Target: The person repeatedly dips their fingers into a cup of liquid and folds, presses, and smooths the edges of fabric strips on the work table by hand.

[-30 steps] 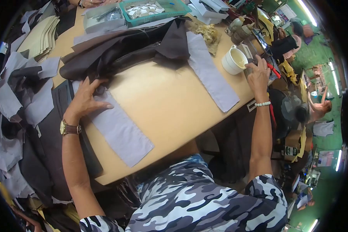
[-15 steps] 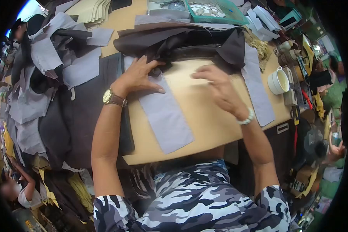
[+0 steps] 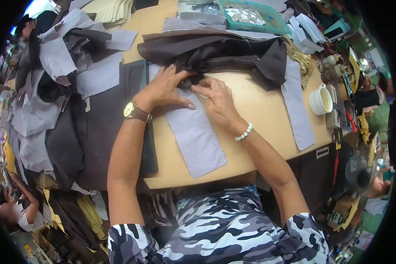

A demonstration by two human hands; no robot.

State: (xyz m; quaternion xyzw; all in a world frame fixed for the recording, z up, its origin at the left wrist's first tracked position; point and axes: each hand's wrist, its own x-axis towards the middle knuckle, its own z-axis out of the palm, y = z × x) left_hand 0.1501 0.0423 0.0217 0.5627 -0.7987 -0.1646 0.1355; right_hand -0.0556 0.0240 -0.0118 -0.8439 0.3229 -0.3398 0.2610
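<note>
A dark brown fabric piece [image 3: 220,48] lies bunched across the far part of the table, with a small folded bit of it near my hands. My left hand [image 3: 165,90], with a watch on its wrist, rests with fingers spread over the fabric's left end and the pale grey cloth strip [image 3: 198,145] beneath. My right hand [image 3: 220,99], wearing a bead bracelet, has thumb and fingertips pinched together at the fabric's near edge. The exact point of the pinch is partly hidden. A second pale grey strip [image 3: 298,114] extends from under the fabric's right end.
Loose grey and dark cloth pieces [image 3: 59,57] pile up on the left. At the back is a green tray [image 3: 286,30] of small pale pieces. A white mug [image 3: 320,101] stands at the right near scissors [image 3: 337,137]. Another person [image 3: 24,213] is at the lower left.
My right hand has moved left, from over the bare tabletop to the fabric beside my left hand, and its fingers have closed. The left hand stays spread on the cloth.
</note>
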